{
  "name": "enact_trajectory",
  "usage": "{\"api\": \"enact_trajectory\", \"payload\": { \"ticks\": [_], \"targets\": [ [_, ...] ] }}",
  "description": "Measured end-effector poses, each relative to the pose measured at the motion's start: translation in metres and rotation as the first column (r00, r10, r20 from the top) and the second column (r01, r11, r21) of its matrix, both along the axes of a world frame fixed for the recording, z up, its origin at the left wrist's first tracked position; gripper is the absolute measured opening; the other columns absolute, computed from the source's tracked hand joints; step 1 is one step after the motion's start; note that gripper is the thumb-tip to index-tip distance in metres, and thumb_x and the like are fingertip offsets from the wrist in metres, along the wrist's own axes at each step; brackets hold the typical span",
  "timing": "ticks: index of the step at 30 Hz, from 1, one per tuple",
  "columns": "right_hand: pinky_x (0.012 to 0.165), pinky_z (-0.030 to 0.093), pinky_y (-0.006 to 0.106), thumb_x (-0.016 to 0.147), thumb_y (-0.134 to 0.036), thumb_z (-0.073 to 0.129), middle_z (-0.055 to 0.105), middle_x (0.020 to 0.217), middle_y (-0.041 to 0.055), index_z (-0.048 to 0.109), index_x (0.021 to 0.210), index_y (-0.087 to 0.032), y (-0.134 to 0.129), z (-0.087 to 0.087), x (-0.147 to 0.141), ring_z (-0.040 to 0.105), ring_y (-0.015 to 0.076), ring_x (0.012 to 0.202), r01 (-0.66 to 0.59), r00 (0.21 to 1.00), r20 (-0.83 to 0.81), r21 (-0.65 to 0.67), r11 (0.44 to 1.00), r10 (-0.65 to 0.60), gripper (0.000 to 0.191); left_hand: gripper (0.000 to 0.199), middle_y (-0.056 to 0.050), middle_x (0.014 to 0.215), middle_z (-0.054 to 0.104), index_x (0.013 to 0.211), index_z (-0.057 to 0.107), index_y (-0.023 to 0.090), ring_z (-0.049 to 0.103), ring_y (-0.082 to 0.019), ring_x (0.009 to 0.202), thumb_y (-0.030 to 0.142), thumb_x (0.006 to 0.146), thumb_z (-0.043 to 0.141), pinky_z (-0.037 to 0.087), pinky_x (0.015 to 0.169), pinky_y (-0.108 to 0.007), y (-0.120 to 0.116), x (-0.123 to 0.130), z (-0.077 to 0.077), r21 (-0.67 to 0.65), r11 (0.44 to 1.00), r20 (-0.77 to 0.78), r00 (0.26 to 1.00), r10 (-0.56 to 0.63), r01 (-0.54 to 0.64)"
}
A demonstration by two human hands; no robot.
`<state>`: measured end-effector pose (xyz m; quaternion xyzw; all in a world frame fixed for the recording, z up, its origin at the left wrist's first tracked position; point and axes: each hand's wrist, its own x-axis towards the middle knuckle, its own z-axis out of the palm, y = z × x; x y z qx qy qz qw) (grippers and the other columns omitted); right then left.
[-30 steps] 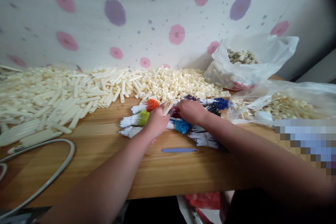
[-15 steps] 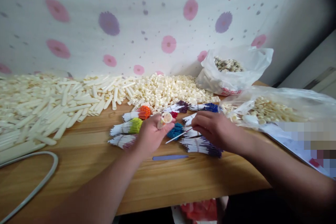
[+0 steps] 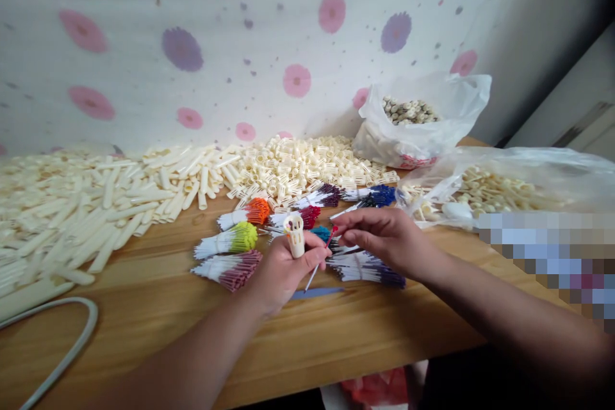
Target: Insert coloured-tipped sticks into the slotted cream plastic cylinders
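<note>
The left hand (image 3: 283, 272) has its grip closed around a cream slotted tube (image 3: 296, 243), which stands nearly upright, open end up, above the middle of the tabletop (image 3: 384, 327). A thin stick (image 3: 314, 273) with a red tip and a white shaft slants past the left thumb and forefinger, its white end pointing down toward the near edge. The right hand (image 3: 384, 237) has its thumb and fingers bent in at the red tip; whether that grip pinches the stick or only meets it, I cannot tell.

Banded bundles of similar sticks lie around the hands. On the side toward the left edge are an orange bundle (image 3: 245, 213), a yellow-green bundle (image 3: 228, 240) and a dusky pink bundle (image 3: 228, 269). Beyond the hands, toward the far edge, lie a red bundle (image 3: 305, 216), a dark purple bundle (image 3: 321, 195) and a blue bundle (image 3: 377, 195). A violet-tipped bundle (image 3: 368, 269) lies beneath the right hand. A flat bluish tool (image 3: 319, 293) lies nearer the near edge. Cream pieces (image 3: 307, 166) are heaped along the far edge, and a white plastic bag (image 3: 427, 134) sits by the far right corner.
</note>
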<state>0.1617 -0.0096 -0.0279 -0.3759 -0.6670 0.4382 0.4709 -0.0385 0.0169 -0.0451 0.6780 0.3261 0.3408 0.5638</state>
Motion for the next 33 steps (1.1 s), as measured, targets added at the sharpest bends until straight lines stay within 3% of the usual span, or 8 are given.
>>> {"api": "enact_trajectory", "payload": {
  "ticks": [7,15,18,20,23,25,27,33],
  "targets": [
    [0.067,0.053,0.022,0.082,-0.023,0.061,0.069,0.08,0.0019,0.069,0.089,-0.017,-0.003,0.002,-0.009,0.063,0.0101,0.07,0.025,0.999,-0.046,0.022,0.999,-0.024,0.012,0.02,0.001,0.066,0.059,0.071,0.062,0.016,0.051,-0.011,0.065,0.032,0.083,0.058,0.038,0.065,-0.025,0.001,0.0,-0.004,0.024,0.999,0.022,0.999,-0.031,0.03],
    [0.065,0.049,0.023,0.084,-0.022,0.06,0.066,0.076,0.0026,0.06,0.088,-0.014,-0.008,0.009,-0.007,0.061,0.0103,0.071,-0.247,0.968,-0.062,-0.022,0.969,0.245,0.008,0.022,-0.001,0.069,0.061,0.077,0.064,0.015,0.052,-0.011,0.064,0.037,0.08,0.061,0.04,0.062,-0.024,0.0,-0.004,-0.005,-0.033,0.979,0.032,0.979,-0.201,0.202],
    [0.067,0.049,0.025,0.086,-0.021,0.058,0.067,0.077,0.0035,0.059,0.086,-0.014,-0.01,0.012,-0.009,0.061,0.0108,0.072,-0.285,0.958,-0.032,0.02,0.958,0.286,0.007,0.024,-0.001,0.068,0.062,0.079,0.063,0.015,0.054,-0.012,0.063,0.039,0.08,0.06,0.041,0.061,-0.024,0.0,-0.005,-0.004,-0.03,0.967,-0.003,0.968,-0.252,0.251],
    [0.064,0.049,0.024,0.085,-0.024,0.059,0.065,0.074,0.003,0.058,0.081,-0.014,-0.011,0.013,-0.011,0.061,0.0108,0.069,-0.238,0.971,-0.011,0.061,0.969,0.239,0.011,0.024,-0.002,0.071,0.063,0.08,0.064,0.016,0.056,-0.013,0.067,0.038,0.083,0.057,0.043,0.065,-0.025,0.001,-0.004,-0.003,0.031,0.977,-0.066,0.975,-0.211,0.213],
    [0.059,0.047,0.023,0.083,-0.027,0.061,0.063,0.07,0.0027,0.057,0.077,-0.014,-0.012,0.016,-0.011,0.058,0.0105,0.063,-0.035,0.995,0.098,0.205,0.978,0.015,0.015,0.023,-0.001,0.07,0.062,0.076,0.064,0.017,0.056,-0.014,0.068,0.036,0.084,0.054,0.043,0.067,-0.026,0.005,-0.004,0.0,0.197,0.979,-0.185,0.983,-0.014,0.051],
    [0.059,0.047,0.023,0.082,-0.027,0.062,0.063,0.072,0.0034,0.058,0.077,-0.014,-0.014,0.019,-0.01,0.058,0.0104,0.064,0.082,0.979,0.151,0.338,0.938,-0.14,0.015,0.023,0.001,0.062,0.058,0.069,0.062,0.018,0.052,-0.014,0.062,0.036,0.082,0.056,0.04,0.062,-0.025,0.009,-0.004,0.002,0.297,0.953,-0.218,0.968,0.122,-0.053],
    [0.06,0.047,0.022,0.083,-0.026,0.06,0.065,0.074,0.0039,0.058,0.077,-0.014,-0.016,0.022,-0.008,0.059,0.0104,0.065,0.137,0.965,0.145,0.434,0.891,-0.219,0.013,0.024,0.002,0.059,0.055,0.064,0.059,0.018,0.049,-0.014,0.059,0.036,0.08,0.057,0.038,0.058,-0.025,0.012,-0.004,0.003,0.353,0.928,-0.209,0.957,0.202,-0.119],
    [0.062,0.051,0.023,0.083,-0.02,0.061,0.067,0.075,0.0051,0.059,0.08,-0.014,-0.027,0.033,-0.005,0.062,0.0113,0.068,0.225,0.935,0.077,0.623,0.749,-0.345,0.008,0.021,0.003,0.062,0.051,0.067,0.054,0.018,0.047,-0.014,0.062,0.036,0.08,0.056,0.037,0.06,-0.025,0.014,-0.005,0.002,0.351,0.922,-0.179,0.955,0.236,-0.162]
  ]
}}
